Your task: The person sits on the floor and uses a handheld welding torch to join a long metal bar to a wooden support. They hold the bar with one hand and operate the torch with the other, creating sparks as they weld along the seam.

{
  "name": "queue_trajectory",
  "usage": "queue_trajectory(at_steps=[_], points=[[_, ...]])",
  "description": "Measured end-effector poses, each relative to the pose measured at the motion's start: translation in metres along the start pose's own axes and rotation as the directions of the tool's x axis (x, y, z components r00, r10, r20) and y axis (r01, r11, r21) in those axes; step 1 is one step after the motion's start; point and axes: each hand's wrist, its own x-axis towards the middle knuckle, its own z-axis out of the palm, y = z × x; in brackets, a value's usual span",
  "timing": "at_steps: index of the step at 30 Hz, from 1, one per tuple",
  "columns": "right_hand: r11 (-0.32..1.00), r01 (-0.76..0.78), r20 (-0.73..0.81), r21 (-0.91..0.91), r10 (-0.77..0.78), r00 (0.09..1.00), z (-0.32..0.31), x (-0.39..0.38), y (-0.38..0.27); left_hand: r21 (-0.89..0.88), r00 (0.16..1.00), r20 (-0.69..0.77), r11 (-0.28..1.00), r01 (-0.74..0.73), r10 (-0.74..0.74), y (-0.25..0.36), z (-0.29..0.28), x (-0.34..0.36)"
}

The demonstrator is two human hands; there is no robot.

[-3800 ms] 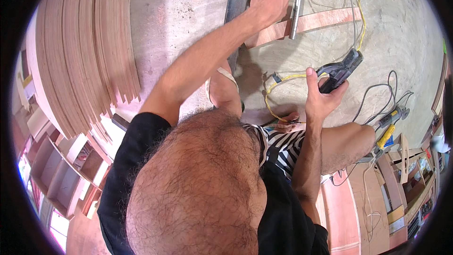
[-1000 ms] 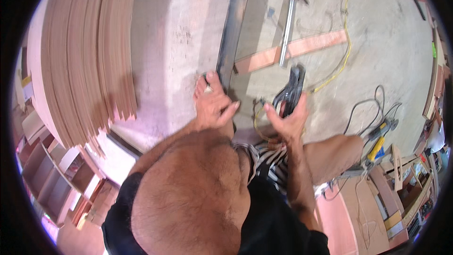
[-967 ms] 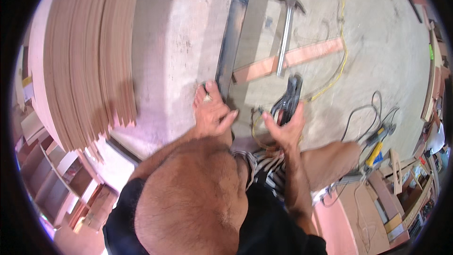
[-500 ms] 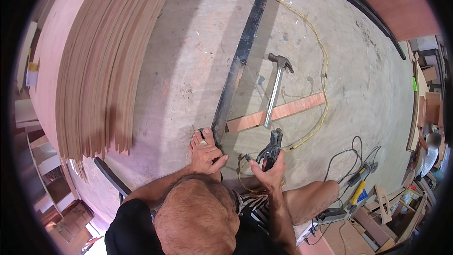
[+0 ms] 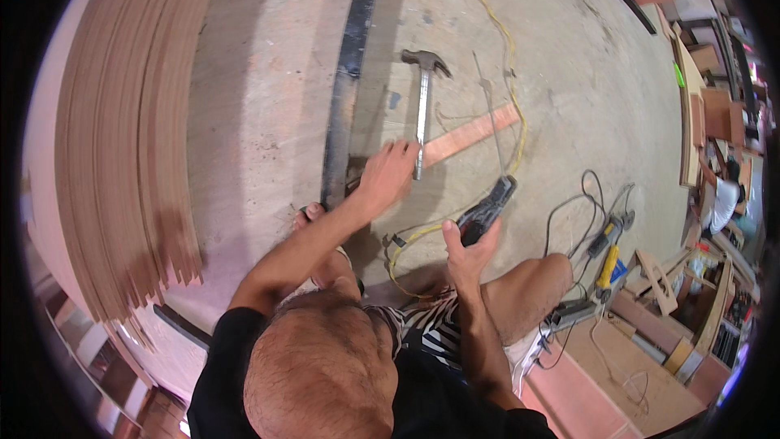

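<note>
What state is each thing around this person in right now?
Welding electrode holder: gripped in the right hand
Welding rod: sticking out of the holder's tip
Claw hammer: lying down, left hand beside its handle, contact unclear
Wooden strip: lying flat, partly hidden by the left hand
Black metal bar: lying straight
Yellow cable: slack, loosely curved
Angle grinder: lying unheld; on or off, cannot tell

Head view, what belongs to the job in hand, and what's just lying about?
Seemingly part of the job:
- black holder, in the right hand
- thin rod at its tip
- hammer and wooden strip, by the left hand

Probably just lying about:
- power tool
- stacked wooden boards
</note>
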Motion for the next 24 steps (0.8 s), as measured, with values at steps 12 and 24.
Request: queue_trajectory(at_steps=[12,24], points=[[0.989,-0.005,-0.097,-0.146,-0.010,0.995,-0.013,0.003,0.029,0.410,0.809,0.419,0.710,-0.573,0.412,-0.078,0.054,0.115],[0.966,0.058,-0.285,0.252,0.017,0.958,-0.028,0.020,0.025,-0.846,0.921,-0.263,0.527,-0.077,-0.287,0.003,-0.003,0.099]])
